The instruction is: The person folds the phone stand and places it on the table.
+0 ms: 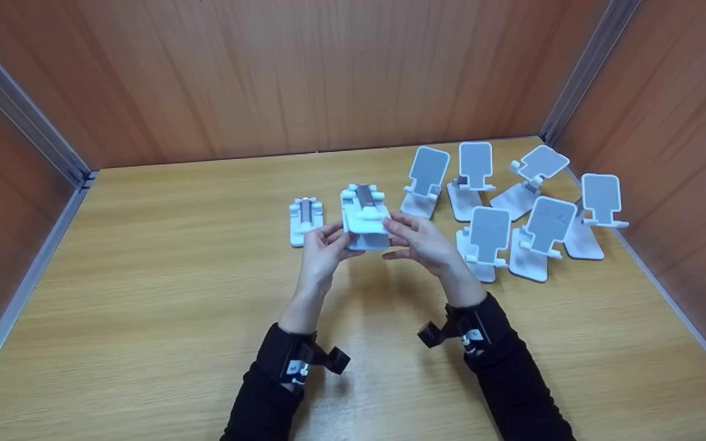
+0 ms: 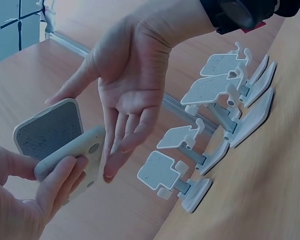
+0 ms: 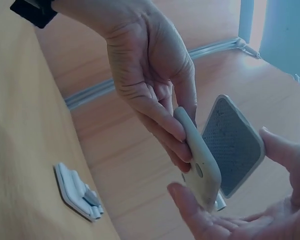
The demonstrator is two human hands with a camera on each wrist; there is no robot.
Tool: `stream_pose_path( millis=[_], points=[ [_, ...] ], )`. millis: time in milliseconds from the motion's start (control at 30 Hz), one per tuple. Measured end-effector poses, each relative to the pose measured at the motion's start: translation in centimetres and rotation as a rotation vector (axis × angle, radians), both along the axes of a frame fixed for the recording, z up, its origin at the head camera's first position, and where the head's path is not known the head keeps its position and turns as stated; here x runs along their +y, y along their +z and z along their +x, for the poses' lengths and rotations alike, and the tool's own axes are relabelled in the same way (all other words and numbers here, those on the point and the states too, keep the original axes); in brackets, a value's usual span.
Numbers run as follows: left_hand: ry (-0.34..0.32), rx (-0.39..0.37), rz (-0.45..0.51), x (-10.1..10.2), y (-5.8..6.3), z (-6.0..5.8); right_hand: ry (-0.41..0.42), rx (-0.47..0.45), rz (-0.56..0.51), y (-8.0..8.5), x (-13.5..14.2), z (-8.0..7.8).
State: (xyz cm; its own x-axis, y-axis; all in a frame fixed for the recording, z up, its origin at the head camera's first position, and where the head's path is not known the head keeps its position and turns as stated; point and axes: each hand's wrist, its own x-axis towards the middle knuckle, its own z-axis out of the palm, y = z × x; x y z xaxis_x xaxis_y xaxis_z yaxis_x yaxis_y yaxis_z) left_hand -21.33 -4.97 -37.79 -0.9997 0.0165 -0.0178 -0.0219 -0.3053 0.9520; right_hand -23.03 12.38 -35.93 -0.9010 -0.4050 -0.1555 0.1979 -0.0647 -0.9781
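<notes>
A white folding phone stand (image 1: 366, 228) is held up between both hands above the table. My left hand (image 1: 321, 251) grips its base, thumb on one side and fingers on the other. My right hand (image 1: 425, 244) is at the stand's opposite side, its thumb on the edge of the grey-padded plate (image 3: 232, 147) and its fairly straight fingers along the base. Plate and base are spread apart at an angle. Just left of the held stand, a second phone stand (image 1: 306, 223) lies folded flat on the table.
Several unfolded phone stands (image 1: 489, 236) are grouped on the right of the wooden table (image 1: 175, 306), their grey plates raised. Wood-grain panels (image 1: 304, 73) with metal edging enclose the back and sides. Each wrist wears a small black camera (image 1: 431, 334).
</notes>
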Motion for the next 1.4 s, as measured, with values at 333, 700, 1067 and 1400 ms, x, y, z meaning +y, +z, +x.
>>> stream_pose_path(
  millis=[333, 700, 1067, 1400],
  points=[
    [-0.105, -0.051, 0.012, 0.0, 0.1, -0.2, -0.054, -0.014, -0.125, -0.3, 0.1, -0.3],
    [-0.141, -0.063, -0.036, -0.2, 0.9, 0.2, -0.119, -0.024, -0.101, -0.3, 0.2, -0.2],
    [-0.074, -0.042, -0.025, -0.3, 0.6, 0.2, -0.153, 0.011, -0.133, -0.8, -0.3, -0.2],
    [0.003, 0.011, -0.008, -0.2, 0.2, 0.2, -0.186, 0.061, -0.126, -1.3, -0.8, -0.3]
  ],
)
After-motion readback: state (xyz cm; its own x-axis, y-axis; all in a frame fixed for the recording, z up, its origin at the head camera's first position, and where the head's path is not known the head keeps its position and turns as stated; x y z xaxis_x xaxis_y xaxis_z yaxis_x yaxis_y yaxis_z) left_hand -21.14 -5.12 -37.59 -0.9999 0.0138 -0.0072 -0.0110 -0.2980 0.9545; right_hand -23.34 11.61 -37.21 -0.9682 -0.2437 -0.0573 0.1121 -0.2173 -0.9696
